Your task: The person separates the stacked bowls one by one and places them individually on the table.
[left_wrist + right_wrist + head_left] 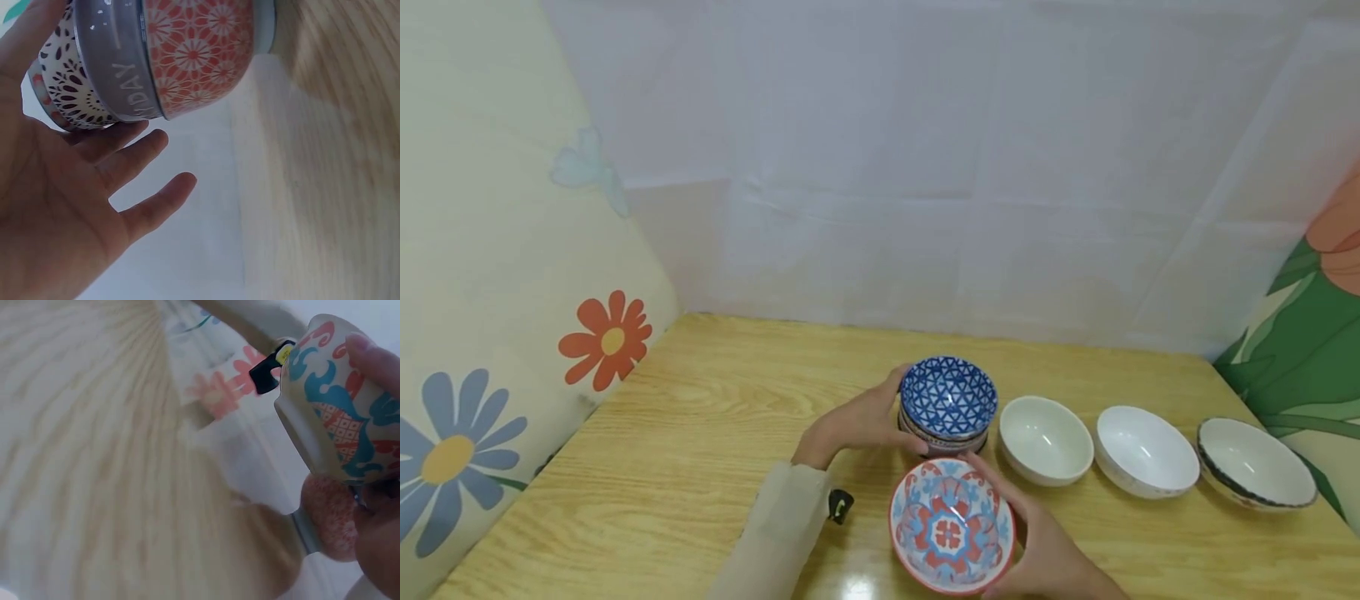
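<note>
A stack of bowls (943, 448) stands on the table, topped by a blue-and-white bowl (949, 398) with a triangle pattern. My left hand (867, 423) holds the stack from its left side, thumb in front and fingers toward the back. In the left wrist view, the stack shows a dark-spotted bowl (70, 84), a grey bowl (114, 59) and a red floral bowl (194, 56); two fingers there extend free. My right hand (1047, 543) grips a red-and-blue patterned bowl (951, 527) by its right side, in front of the stack. It is tilted above the table (112, 462).
To the right of the stack are a cream bowl (1047, 440), a white bowl (1146, 450) and a dark-rimmed white bowl (1255, 462) in a row. A small black item (841, 506) shows beside the left sleeve. White cloth (925, 167) hangs behind the table.
</note>
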`<state>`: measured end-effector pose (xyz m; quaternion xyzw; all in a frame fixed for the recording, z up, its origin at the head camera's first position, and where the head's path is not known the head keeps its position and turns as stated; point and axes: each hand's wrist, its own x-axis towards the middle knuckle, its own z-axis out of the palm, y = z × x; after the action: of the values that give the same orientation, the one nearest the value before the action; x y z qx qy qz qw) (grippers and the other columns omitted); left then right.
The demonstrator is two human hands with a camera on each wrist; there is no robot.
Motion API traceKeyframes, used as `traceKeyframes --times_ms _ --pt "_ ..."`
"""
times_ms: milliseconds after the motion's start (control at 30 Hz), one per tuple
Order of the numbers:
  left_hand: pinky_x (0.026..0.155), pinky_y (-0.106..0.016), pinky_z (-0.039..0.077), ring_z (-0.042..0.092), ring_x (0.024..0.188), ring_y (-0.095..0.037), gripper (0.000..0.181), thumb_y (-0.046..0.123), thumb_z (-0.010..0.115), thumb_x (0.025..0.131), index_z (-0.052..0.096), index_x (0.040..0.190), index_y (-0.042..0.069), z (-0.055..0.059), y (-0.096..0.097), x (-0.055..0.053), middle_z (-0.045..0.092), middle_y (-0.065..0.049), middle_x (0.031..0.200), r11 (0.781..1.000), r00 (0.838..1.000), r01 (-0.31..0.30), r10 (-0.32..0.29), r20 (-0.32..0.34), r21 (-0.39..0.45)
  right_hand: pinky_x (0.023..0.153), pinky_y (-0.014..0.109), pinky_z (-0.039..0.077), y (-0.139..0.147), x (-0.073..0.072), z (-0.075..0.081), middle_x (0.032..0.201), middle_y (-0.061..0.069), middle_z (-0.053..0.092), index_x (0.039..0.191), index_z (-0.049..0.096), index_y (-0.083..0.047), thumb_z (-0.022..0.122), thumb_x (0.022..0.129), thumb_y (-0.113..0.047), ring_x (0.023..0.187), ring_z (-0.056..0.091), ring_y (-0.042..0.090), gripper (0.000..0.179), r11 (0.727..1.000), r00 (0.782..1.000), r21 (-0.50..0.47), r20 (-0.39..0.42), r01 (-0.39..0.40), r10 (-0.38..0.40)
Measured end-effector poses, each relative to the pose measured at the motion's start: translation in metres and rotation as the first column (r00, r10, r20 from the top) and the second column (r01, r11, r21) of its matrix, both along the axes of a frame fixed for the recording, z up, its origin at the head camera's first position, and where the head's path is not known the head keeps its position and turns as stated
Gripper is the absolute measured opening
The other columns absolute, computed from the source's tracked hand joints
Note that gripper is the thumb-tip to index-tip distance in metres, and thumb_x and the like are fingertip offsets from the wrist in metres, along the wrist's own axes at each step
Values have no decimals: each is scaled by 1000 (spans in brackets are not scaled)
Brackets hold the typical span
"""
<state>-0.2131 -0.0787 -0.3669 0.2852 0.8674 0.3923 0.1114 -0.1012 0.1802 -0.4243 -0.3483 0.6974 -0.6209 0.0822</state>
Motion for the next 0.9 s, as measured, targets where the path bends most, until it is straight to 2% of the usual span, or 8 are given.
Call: traceKeyframes --times_ms 167,333,567,667,767,900 --pt "112 -48 30 37 136 -33 116 30 86 69 8 152 11 -4 1 -1 32 -17 152 1000 1000 -2 2 -14 -30 104 18 36 1 -1 -10 150 14 35 154 15 -10 86 63 -1 129 44 10 116 999 1000 42 24 -7 6" --pt "111 -50 31 38 136 -35 116 28 86 70 7 152 9 -5 1 0 32 -18 152 999 999 -12 11 -33 -49 103 16 35 1 -2 -13 152 10 34 153 19 -15 87 63 -2 129 43 7 114 997 998 80 60 7 -12" --pt "112 -48 30 36 137 -34 115 28 86 69 8 153 10 -4 2 0 31 -16 153 998 999 -17 15 -40 -60 104 16 33 -1 -1 -19 154 11 32 153 18 -12 86 65 -3 133 40 6 111 995 999 100 35 -1 -3" --pt "112 -48 29 36 137 -34 116 28 86 69 8 153 11 -4 2 0 31 -16 153 998 999 -26 24 -31 -62 105 15 31 -1 0 -18 156 8 27 154 16 -17 84 66 -2 134 37 4 112 993 992 116 122 -6 -9" --pt "113 -48 29 36 137 -34 116 28 86 69 7 153 11 -4 2 -1 31 -17 153 997 999 -31 29 -24 -67 105 16 31 -2 2 -16 158 2 22 154 14 -24 82 68 1 136 35 4 112 993 970 119 243 -14 -15" --pt "112 -49 29 35 137 -34 114 32 84 72 8 153 12 -4 2 -1 31 -17 153 998 1000 -31 31 -1 -48 104 17 34 -1 2 -16 157 7 22 155 11 -25 79 72 0 134 37 7 110 993 971 115 240 -41 12"
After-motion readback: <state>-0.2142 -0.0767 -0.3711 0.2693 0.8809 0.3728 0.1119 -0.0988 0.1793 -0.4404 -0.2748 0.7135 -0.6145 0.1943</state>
